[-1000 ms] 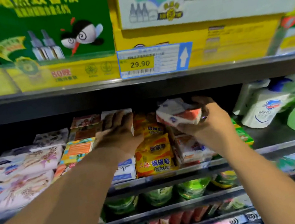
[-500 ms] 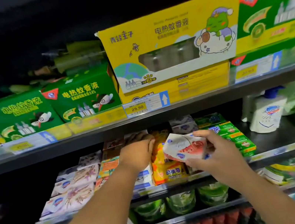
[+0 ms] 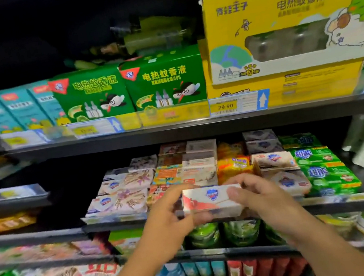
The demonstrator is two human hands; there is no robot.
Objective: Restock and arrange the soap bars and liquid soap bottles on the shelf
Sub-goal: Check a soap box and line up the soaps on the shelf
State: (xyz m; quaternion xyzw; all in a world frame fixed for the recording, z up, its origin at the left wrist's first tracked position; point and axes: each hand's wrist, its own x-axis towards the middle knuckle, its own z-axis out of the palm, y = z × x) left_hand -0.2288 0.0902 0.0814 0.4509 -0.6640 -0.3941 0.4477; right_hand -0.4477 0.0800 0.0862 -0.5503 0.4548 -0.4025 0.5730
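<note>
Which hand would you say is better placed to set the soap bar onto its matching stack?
Probably the right hand: it grips the soap bar at the end nearest the matching stack beside the green packs; the left hand holds the far end.

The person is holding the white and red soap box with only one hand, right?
No. The head view shows both hands holding the white and red soap box: the left hand at its left end, the right hand at its right end.
</note>
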